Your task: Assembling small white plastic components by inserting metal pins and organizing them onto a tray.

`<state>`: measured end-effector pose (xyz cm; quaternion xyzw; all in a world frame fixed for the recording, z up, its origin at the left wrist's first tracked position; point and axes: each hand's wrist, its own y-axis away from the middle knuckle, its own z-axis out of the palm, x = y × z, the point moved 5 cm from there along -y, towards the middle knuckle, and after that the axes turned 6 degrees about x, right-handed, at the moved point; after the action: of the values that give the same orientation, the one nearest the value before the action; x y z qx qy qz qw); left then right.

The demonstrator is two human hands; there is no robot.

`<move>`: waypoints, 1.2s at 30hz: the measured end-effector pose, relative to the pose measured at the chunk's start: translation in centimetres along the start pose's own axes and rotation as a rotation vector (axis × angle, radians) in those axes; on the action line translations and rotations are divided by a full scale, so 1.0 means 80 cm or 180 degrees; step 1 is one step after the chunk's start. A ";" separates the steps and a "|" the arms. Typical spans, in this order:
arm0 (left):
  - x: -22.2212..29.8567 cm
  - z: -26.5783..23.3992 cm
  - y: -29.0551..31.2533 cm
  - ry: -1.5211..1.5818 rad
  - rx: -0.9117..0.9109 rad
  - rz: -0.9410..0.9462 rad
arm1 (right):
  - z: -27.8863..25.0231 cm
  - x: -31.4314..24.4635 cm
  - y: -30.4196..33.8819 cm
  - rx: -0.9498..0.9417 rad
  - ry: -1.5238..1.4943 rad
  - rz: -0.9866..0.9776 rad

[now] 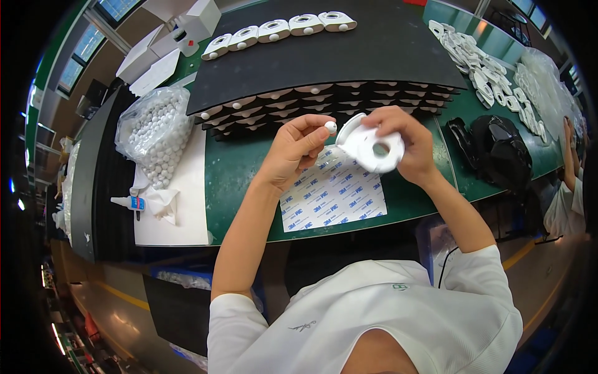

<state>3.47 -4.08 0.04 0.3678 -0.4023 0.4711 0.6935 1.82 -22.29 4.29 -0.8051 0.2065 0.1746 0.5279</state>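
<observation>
Between the thumb and index finger of my left hand (294, 149) is a small white ball (331, 127). My right hand (408, 140) grips a white plastic housing (364, 147) with a round hole through it; motion blurs it slightly. The ball and the housing are close together but apart. Both hands are over a sheet of printed backing paper (333, 202) lying on the green table (243, 193). Beyond them, a row of similar white housings (274, 31), each with a ball at its front, lies on a stack of black boards (336, 59).
On the left are a clear bag of white balls (156, 128), a small glue bottle (128, 203) and a crumpled tissue (163, 204). Many loose white housings (479, 59) are heaped at the right, near a black plastic bag (501, 146). Another person's arm (569, 156) shows at the far right.
</observation>
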 end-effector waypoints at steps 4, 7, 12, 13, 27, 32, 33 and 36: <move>0.000 0.003 -0.001 -0.0091 0.0084 -0.0002 | 0.014 0.041 0.017 0.0603 -0.2117 0.1757; -0.001 0.002 -0.001 -0.0150 0.0146 -0.0031 | 0.030 0.049 0.027 0.0619 -0.2598 0.2748; -0.003 0.005 0.000 -0.0268 0.0156 -0.0095 | 0.034 0.052 0.031 0.0603 -0.2737 0.2833; -0.003 0.004 0.000 -0.0267 0.0154 -0.0097 | 0.035 0.052 0.032 0.0579 -0.2729 0.2848; 0.021 0.018 0.012 -0.2168 0.0272 0.1675 | 0.029 0.043 0.026 -0.0053 -0.2471 0.2639; 0.018 0.017 0.014 -0.2253 0.0267 0.2012 | 0.013 0.012 -0.009 -0.0301 -0.2001 0.2007; 0.017 0.011 0.012 -0.1945 0.0376 0.1998 | 0.008 0.011 -0.021 -0.0335 -0.1891 0.1889; 0.024 0.014 0.007 -0.1307 0.0194 0.2022 | -0.015 0.012 -0.067 -0.0610 -0.1492 0.1523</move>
<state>3.12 -4.22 2.32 0.3320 -0.6127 0.5909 0.4065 5.49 -21.61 8.41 -0.7178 0.2452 0.4922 0.4272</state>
